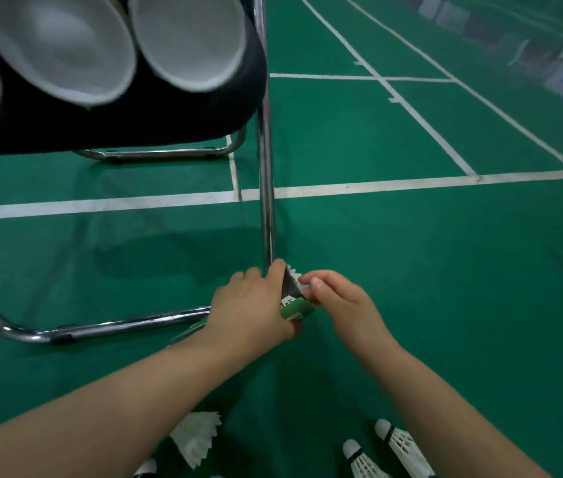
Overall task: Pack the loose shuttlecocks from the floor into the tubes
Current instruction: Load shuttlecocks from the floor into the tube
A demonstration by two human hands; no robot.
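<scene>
A shuttlecock [296,273] sits at the mouth of a hand-held tube [294,307].
Nearest, loose shuttlecocks [400,443] lie on the green floor [428,270] around the forearms. Beyond them, the left hand [252,305] grips the green-and-black tube while the right hand [338,298] pinches the shuttlecock's feathers. Far left, blurred white-mouthed tubes [190,39] rest on a chrome-legged chair [266,167].
</scene>
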